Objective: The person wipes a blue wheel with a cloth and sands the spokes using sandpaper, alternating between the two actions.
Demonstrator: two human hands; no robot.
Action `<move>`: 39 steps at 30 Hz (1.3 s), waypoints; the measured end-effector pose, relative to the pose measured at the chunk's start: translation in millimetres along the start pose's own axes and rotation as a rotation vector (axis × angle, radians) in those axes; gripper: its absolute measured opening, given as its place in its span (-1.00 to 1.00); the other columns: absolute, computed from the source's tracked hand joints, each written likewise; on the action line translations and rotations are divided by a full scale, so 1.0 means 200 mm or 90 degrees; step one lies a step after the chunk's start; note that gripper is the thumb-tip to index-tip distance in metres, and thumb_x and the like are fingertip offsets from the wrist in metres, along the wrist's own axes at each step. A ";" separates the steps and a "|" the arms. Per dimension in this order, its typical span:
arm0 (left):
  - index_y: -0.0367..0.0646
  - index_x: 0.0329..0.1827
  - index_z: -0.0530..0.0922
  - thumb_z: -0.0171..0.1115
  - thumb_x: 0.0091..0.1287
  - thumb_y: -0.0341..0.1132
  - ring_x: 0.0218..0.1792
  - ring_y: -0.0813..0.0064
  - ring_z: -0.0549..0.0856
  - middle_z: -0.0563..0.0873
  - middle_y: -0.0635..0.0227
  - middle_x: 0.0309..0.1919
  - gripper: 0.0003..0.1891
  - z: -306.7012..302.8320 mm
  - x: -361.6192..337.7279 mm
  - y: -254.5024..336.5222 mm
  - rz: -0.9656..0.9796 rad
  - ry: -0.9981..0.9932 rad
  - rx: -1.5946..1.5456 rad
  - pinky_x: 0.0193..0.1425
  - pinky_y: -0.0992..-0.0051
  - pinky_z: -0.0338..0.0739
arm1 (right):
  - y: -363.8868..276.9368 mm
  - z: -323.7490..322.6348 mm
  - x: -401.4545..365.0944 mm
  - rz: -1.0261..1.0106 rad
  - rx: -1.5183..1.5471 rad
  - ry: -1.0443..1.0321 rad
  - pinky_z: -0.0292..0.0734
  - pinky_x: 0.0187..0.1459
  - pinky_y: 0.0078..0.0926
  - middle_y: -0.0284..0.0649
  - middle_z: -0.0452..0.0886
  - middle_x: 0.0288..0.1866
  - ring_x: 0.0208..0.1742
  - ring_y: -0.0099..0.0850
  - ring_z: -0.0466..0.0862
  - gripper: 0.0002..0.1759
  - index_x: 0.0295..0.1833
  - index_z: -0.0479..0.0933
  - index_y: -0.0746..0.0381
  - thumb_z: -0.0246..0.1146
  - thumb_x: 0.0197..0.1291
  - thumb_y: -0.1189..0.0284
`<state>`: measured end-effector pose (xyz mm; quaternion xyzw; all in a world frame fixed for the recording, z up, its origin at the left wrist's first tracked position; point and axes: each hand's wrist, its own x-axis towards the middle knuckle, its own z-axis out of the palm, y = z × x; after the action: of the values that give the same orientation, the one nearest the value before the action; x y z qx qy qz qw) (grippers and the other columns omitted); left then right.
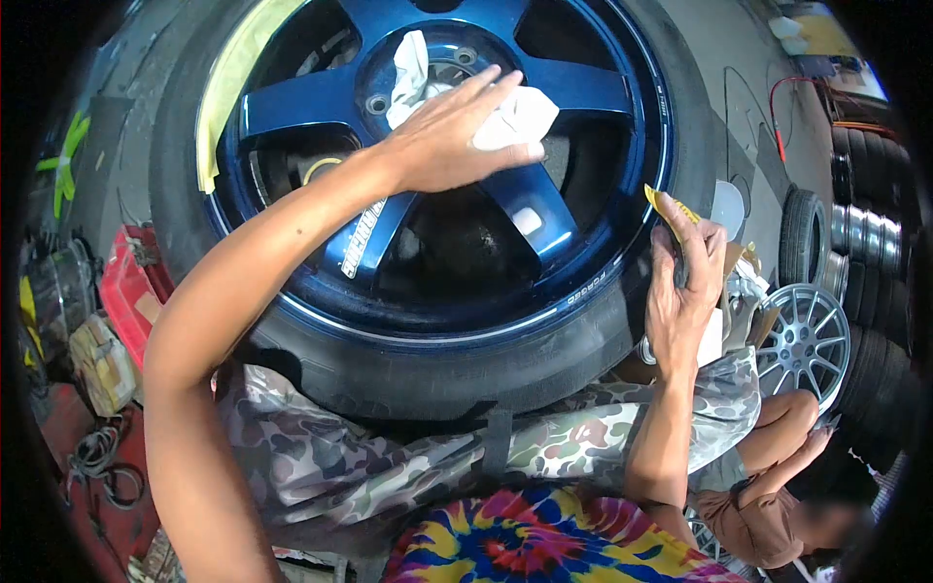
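Observation:
A blue spoked wheel (573, 83) with a black tyre (457, 374) lies face up before me. Over its hub my left hand (457, 136) is bent round a crumpled white cloth (520, 119), fingers stretched across it and thumb at its lower edge. My right hand (688, 267) pinches a small folded yellow sheet with dark print (671, 206) between thumb and fingers, beside the wheel's right rim. Pale yellow masking tape (228, 92) follows the rim at the upper left. White lettering (362, 238) marks one lower spoke.
At the left are a red case (131, 282), a worn block-shaped bundle (102, 364) and green gloves (66, 165). To the right stand a silver wheel (802, 340), a loose tyre (802, 233) and stacked tyres (875, 282). Another person (768, 515) sits at the lower right.

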<state>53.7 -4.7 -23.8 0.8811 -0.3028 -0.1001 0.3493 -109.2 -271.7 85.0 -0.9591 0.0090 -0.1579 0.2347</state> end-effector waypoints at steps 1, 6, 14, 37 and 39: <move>-0.16 0.83 0.14 0.33 0.25 0.61 0.76 -0.17 0.23 0.17 -0.20 0.77 0.30 0.01 0.00 0.01 -0.006 -0.014 0.003 0.81 -0.06 0.16 | 0.00 0.01 0.00 -0.004 0.003 -0.005 0.53 0.17 -0.30 -0.10 0.52 -0.08 -0.01 -0.21 0.58 -0.48 0.39 0.73 0.15 0.36 0.34 0.68; -0.25 0.83 0.10 0.36 0.03 0.75 0.75 -0.19 0.22 0.17 -0.23 0.77 0.51 0.00 -0.02 0.01 0.015 -0.053 0.002 0.80 -0.08 0.17 | 0.00 0.08 0.00 -0.004 0.005 -0.020 0.54 0.19 -0.24 -0.08 0.51 -0.07 0.00 -0.18 0.56 -0.49 0.39 0.72 0.17 0.37 0.35 0.67; -0.20 0.86 -0.11 0.43 -0.14 0.78 0.77 -0.25 0.16 0.09 -0.18 0.80 0.68 -0.01 -0.07 0.08 -0.017 -0.117 0.064 0.80 -0.17 0.17 | 0.02 0.14 -0.02 0.084 0.029 0.048 0.51 0.08 -0.33 -0.16 0.60 -0.11 -0.06 -0.29 0.57 -0.68 0.25 0.77 0.27 0.40 0.43 0.59; -0.15 0.87 -0.07 0.55 0.11 0.48 0.79 -0.17 0.13 0.05 -0.17 0.81 0.45 -0.05 -0.01 0.00 -0.008 -0.192 -0.065 0.81 -0.01 0.18 | -0.03 0.13 0.00 0.104 -0.014 0.030 0.49 0.01 -0.39 -0.21 0.57 -0.14 -0.12 -0.35 0.53 -0.66 0.30 0.79 0.22 0.43 0.47 0.53; -0.16 0.87 -0.06 0.55 0.14 0.44 0.79 -0.16 0.13 0.05 -0.16 0.81 0.42 -0.04 0.00 -0.01 -0.007 -0.197 -0.074 0.81 0.00 0.18 | -0.03 0.13 0.01 0.069 -0.010 0.032 0.52 0.02 -0.40 -0.19 0.59 -0.12 -0.10 -0.34 0.56 -0.62 0.28 0.80 0.19 0.47 0.39 0.58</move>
<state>57.1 0.9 -19.5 0.8350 -0.3420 -0.2541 0.3481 -100.4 -254.9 65.6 -0.9547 0.0678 -0.1691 0.2354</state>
